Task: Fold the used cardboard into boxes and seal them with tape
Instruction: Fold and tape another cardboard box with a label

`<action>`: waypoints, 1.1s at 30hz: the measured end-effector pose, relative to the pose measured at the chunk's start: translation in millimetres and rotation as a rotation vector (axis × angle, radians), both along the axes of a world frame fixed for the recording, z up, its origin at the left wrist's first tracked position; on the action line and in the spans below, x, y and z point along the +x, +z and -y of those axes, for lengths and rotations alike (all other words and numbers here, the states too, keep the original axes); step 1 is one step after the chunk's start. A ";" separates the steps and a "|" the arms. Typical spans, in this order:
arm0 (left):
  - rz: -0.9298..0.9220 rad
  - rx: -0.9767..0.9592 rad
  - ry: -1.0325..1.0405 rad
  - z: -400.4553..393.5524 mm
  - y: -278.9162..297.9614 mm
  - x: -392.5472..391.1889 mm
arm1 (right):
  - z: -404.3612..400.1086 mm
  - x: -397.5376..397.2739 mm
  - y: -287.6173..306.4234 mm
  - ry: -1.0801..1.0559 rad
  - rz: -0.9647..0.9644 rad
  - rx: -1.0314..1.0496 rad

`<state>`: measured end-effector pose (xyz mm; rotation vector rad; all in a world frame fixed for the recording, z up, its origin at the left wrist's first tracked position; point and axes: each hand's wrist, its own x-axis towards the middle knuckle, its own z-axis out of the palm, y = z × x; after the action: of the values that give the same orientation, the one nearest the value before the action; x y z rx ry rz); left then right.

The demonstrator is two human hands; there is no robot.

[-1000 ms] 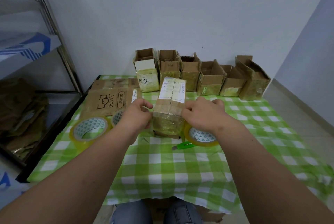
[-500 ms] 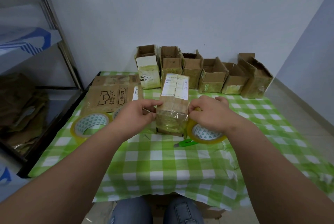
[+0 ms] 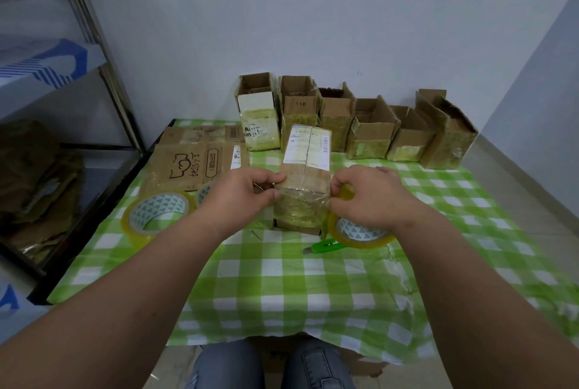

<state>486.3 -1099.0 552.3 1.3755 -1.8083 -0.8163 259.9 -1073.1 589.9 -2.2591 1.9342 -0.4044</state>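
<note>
In the middle of the frame a closed cardboard box (image 3: pixel 305 181) stands on the table with the green checked cloth (image 3: pixel 282 279). The left hand (image 3: pixel 241 197) holds the left side of the box, with the thumb and fingers curled at its top edge. The right hand (image 3: pixel 369 197) grips a tape roll (image 3: pixel 360 232) just beside the right side of the box, the fingers curled over the roll. A green cutter (image 3: pixel 322 246) lies in front of the box. At the left of the frame is a second tape roll (image 3: pixel 156 214), and behind it flat cardboard sheets (image 3: pixel 194 163). A row of open boxes (image 3: pixel 354 125) stands along the wall at the upper centre.
</note>
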 end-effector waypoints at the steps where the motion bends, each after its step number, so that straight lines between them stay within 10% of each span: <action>1: -0.007 -0.002 -0.001 0.0 -1.0 0.1 | 0.2 -0.2 0.0 0.003 0.000 -0.001; 33: 0.084 -0.135 0.087 -1.6 -8.4 -11.4 | 2.3 11.1 -6.5 -0.122 -0.044 -0.037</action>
<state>474.9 -1097.4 543.9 1.4081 -1.8184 -0.5877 271.0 -1075.4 583.4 -2.1963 2.1107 -0.4117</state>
